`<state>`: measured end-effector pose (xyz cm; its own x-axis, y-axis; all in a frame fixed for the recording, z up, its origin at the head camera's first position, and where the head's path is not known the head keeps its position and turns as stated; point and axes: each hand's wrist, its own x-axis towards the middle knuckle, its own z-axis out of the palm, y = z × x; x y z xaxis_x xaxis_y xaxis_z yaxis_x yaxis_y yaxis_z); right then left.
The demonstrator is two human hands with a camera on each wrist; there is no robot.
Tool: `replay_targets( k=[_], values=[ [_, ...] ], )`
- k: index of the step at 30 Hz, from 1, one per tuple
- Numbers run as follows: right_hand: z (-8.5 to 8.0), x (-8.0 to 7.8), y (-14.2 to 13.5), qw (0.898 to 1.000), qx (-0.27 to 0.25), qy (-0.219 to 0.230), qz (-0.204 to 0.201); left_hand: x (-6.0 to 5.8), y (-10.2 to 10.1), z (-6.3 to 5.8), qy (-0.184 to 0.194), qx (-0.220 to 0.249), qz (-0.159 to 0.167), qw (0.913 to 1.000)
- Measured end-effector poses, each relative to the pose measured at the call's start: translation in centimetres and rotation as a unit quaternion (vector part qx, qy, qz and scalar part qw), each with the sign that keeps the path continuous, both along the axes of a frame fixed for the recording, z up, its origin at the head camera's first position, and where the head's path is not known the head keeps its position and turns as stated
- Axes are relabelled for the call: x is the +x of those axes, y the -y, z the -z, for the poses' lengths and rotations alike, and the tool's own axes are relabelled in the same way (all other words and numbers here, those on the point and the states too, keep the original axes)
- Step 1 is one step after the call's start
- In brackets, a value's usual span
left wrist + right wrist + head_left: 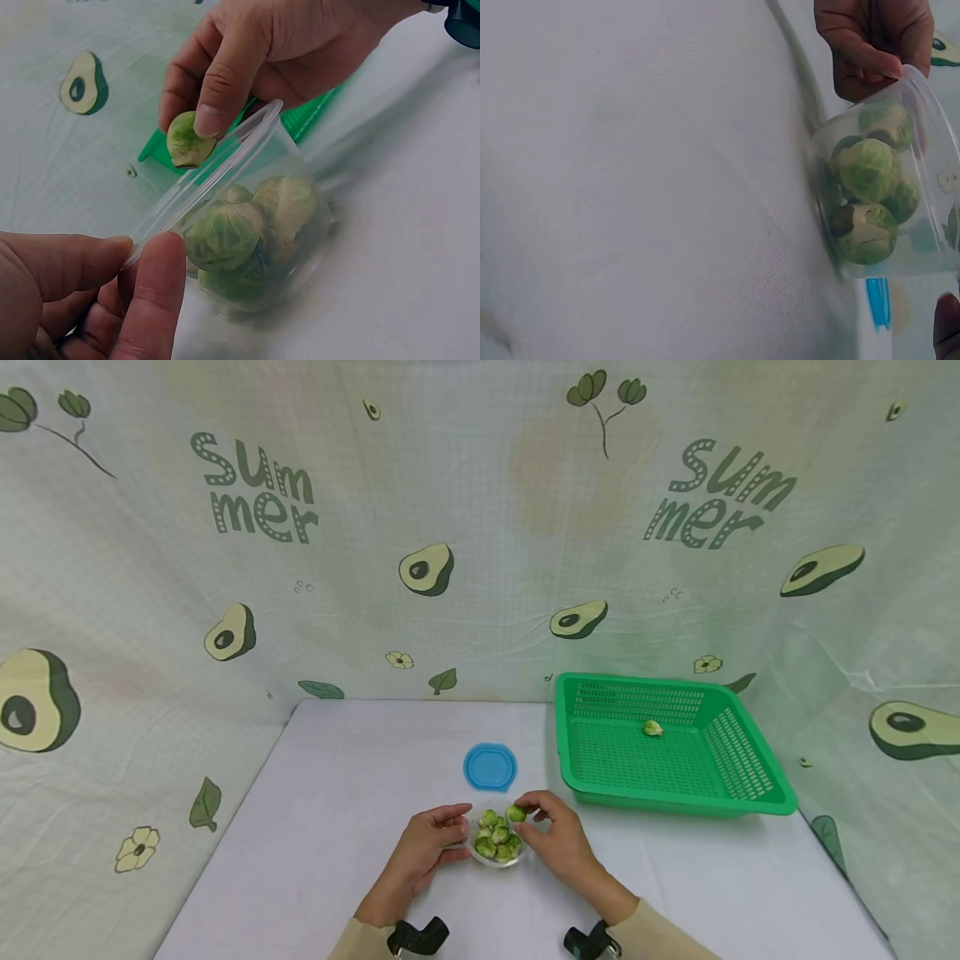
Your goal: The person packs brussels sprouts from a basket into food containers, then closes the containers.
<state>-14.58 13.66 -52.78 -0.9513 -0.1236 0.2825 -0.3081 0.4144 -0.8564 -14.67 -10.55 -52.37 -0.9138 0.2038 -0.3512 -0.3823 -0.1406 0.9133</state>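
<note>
A clear round plastic container (pixel 930 251) stands on the table with several Brussels sprouts (pixel 225 236) inside. At its left, my left hand (pixel 431 842) pinches the rim between thumb and a finger, seen closely in the left wrist view. My right hand (pixel 557 839) pinches a single Brussels sprout (pixel 189 140) between thumb and fingers, just over the container's rim on the far right side. In the right wrist view only a fingertip of the right hand shows, and the held sprout is out of sight. A blue round lid (pixel 490 767) lies behind the container.
A green perforated basket (pixel 675 797) stands at the back right of the white table (pixel 360 760), with one Brussels sprout (pixel 652 727) in it. A curtain (pixel 480 510) printed with avocados hangs behind and at both sides.
</note>
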Motion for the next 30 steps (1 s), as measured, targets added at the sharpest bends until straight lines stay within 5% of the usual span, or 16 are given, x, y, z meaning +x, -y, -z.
replay_targets(
  k=[30],
  values=[
    [1.2, 0.0, 0.1, 0.999, 0.031, -0.025, 0.005, 0.0, 0.0, -0.1, 0.007, 0.001, -0.004, 1.0000]
  ],
)
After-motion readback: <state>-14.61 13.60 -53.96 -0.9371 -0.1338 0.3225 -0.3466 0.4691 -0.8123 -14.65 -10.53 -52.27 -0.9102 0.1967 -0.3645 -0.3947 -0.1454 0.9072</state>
